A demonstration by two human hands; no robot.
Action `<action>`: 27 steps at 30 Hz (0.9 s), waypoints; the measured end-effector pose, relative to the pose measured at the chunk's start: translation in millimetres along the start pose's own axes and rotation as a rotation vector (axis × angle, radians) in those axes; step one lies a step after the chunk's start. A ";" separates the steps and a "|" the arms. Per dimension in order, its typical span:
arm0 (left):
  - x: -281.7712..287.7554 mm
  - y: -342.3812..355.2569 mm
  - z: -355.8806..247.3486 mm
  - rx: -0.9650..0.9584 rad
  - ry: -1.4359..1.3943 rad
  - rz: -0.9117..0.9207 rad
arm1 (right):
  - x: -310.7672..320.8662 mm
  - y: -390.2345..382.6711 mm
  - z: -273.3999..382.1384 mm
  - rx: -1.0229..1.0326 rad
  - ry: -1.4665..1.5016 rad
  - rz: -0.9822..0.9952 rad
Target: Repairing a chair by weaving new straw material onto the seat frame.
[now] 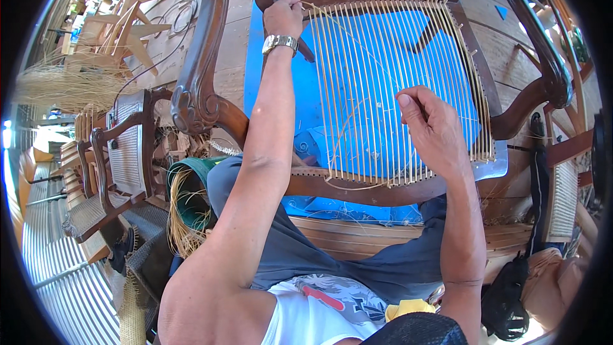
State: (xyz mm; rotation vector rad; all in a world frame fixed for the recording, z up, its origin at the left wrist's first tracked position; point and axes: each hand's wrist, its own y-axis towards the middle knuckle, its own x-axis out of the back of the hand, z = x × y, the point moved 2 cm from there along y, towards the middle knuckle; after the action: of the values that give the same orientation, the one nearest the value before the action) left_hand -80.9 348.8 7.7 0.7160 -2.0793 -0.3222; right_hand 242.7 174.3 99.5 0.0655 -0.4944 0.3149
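Note:
In front of me stands a carved dark wooden armchair (pixel 383 195), its open seat frame strung with several pale cane strands (pixel 396 115) running from front to back. My left hand (pixel 284 18), a metal watch on its wrist, is closed at the frame's far left corner, pinching a cane strand there. A thin strand (pixel 361 45) slants from that corner across the others to my right hand (pixel 434 129). This hand is raised over the right half of the seat, thumb and forefinger pinched on the strand. One loose strand curls below the front rail's left part.
Blue sheeting (pixel 300 105) lies under the chair on a plank floor. To the left are a green bucket (pixel 201 169) with cane strands hanging out, another caned chair (pixel 128 153) and a heap of loose cane (pixel 70 86). A black bag (pixel 504 303) is at the lower right.

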 end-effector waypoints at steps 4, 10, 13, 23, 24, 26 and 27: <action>-2.9 3.3 8.0 0.005 0.092 0.078 | -1.7 0.7 0.6 -0.013 0.012 0.012; -4.9 21.4 10.4 -0.029 0.175 0.247 | -0.1 -0.1 3.2 0.005 0.001 0.006; -8.1 35.3 12.0 -0.053 0.252 0.323 | 0.1 -0.6 4.2 -0.006 -0.019 -0.003; -25.5 49.1 23.8 -0.071 0.486 0.424 | -2.0 0.8 4.9 0.033 -0.056 -0.028; -27.1 45.5 22.7 -0.070 0.487 0.424 | -2.2 0.8 4.5 0.052 -0.062 -0.040; -22.4 32.5 7.7 -0.027 0.398 0.299 | -1.4 0.8 2.3 0.065 -0.072 -0.056; -22.7 30.5 6.4 -0.028 0.396 0.301 | -1.1 0.6 1.4 0.070 -0.074 -0.054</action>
State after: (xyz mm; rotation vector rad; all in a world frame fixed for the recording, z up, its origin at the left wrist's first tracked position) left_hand -87.4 386.6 3.3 0.4006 -1.7656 -0.0347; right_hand 241.0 174.5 100.2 0.1586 -0.5540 0.2776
